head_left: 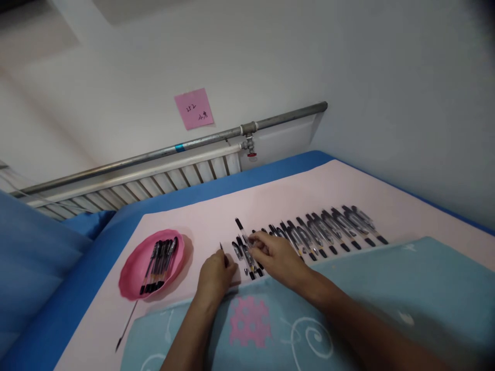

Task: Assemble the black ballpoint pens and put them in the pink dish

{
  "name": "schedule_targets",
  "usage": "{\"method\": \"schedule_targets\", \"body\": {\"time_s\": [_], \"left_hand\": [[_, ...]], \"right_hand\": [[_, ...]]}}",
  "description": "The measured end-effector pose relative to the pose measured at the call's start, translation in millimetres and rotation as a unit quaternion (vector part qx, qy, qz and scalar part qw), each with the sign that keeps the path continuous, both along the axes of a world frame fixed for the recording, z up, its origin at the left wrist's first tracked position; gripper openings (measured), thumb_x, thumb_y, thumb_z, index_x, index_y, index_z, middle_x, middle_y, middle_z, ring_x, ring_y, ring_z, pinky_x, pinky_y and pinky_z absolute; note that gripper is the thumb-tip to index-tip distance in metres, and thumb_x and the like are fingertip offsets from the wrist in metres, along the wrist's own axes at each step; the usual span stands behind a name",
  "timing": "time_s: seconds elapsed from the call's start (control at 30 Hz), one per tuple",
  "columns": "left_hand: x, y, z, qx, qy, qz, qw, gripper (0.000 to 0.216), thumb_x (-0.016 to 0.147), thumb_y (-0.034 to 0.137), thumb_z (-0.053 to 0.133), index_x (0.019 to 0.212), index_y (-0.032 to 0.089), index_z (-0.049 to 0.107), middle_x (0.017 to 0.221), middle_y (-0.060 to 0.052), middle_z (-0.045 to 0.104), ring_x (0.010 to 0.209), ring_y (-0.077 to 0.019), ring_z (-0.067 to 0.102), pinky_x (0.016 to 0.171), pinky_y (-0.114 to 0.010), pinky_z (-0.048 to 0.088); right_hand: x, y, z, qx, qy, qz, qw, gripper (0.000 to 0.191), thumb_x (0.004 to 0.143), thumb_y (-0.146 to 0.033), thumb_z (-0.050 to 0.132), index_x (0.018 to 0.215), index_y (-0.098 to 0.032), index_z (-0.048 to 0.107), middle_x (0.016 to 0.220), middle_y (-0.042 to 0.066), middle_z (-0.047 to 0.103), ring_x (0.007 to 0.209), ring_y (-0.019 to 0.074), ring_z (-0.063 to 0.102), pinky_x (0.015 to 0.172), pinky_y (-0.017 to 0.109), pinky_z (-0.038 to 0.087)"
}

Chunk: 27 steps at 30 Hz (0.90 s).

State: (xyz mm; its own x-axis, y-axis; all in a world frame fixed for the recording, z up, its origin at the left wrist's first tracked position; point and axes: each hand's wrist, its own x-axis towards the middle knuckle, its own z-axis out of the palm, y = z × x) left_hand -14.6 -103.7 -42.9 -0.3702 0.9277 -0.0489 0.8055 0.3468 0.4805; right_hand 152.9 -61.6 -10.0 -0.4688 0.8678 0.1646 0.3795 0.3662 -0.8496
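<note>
My left hand (214, 278) rests on the pink sheet (340, 185) with its fingers curled round a thin dark refill whose tip (221, 247) sticks up. My right hand (276, 256) reaches over a cluster of pen parts (244, 251), fingers bent and pinching a clear pen barrel. A long row of clear pens with black ends (332, 229) lies side by side to the right of that hand. The pink oval tray (133, 265) to the left holds several black pens (159, 264).
A loose thin refill (127, 326) lies on the sheet near the front left. A light blue patterned cloth (294, 319) covers the near edge under my forearms. Blue bedding (50, 319), a radiator, a metal pipe (216, 135) and a pink note (193, 108) are behind.
</note>
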Motion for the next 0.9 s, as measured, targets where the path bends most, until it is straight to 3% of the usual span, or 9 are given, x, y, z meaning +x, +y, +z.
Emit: {"method": "schedule_targets", "body": {"time_s": [0.17, 0.3, 0.43, 0.63, 0.9], "left_hand": [[-16, -7, 12.8, -0.049, 0.055, 0.044, 0.996, 0.016, 0.064, 0.032, 0.057, 0.069, 0.017, 0.053, 0.066, -0.012, 0.062, 0.062, -0.0244, 0.056, 0.052, -0.028, 0.026], [-32, -10, 14.8, -0.108, 0.061, 0.027, 0.992, 0.018, 0.065, 0.033, 0.055, 0.07, 0.016, 0.055, 0.072, -0.012, 0.065, 0.065, -0.0229, 0.058, 0.053, -0.027, 0.029], [-40, -10, 10.3, -0.11, 0.06, 0.041, 0.991, 0.013, 0.067, 0.024, 0.051, 0.075, 0.015, 0.055, 0.074, -0.011, 0.066, 0.067, -0.0204, 0.06, 0.053, -0.026, 0.032], [-37, -11, 15.9, -0.13, 0.05, 0.06, 0.988, 0.031, 0.062, 0.012, 0.05, 0.092, 0.014, 0.055, 0.084, -0.015, 0.066, 0.075, -0.0227, 0.061, 0.055, -0.026, 0.033], [-28, -17, 19.7, -0.136, 0.133, -0.003, 0.982, 0.024, 0.07, 0.023, 0.045, 0.085, 0.009, 0.06, 0.082, -0.024, 0.065, 0.076, -0.0308, 0.061, 0.06, -0.032, 0.035]], "right_hand": [[-1, -2, -1.5, 0.015, -0.012, 0.006, 1.0, 0.02, 0.077, -0.022, 0.046, 0.092, -0.02, 0.06, 0.062, -0.003, 0.056, 0.056, 0.0101, 0.05, 0.052, 0.02, 0.034], [-1, -1, -4.3, 0.023, -0.024, 0.013, 0.999, 0.018, 0.077, -0.022, 0.047, 0.089, -0.02, 0.06, 0.061, -0.003, 0.054, 0.054, 0.0094, 0.049, 0.05, 0.02, 0.032], [-2, 0, -6.9, 0.031, -0.032, 0.015, 0.999, 0.018, 0.077, -0.021, 0.046, 0.089, -0.02, 0.059, 0.062, -0.003, 0.055, 0.055, 0.0096, 0.049, 0.05, 0.02, 0.031], [-2, -1, -6.2, 0.039, -0.052, 0.023, 0.998, 0.018, 0.077, -0.021, 0.047, 0.091, -0.02, 0.059, 0.065, -0.002, 0.056, 0.058, 0.0107, 0.05, 0.052, 0.02, 0.032], [-1, -2, -3.5, 0.052, -0.063, 0.035, 0.996, 0.014, 0.078, -0.021, 0.046, 0.087, -0.019, 0.057, 0.066, -0.001, 0.056, 0.059, 0.0108, 0.049, 0.053, 0.021, 0.03]]}}
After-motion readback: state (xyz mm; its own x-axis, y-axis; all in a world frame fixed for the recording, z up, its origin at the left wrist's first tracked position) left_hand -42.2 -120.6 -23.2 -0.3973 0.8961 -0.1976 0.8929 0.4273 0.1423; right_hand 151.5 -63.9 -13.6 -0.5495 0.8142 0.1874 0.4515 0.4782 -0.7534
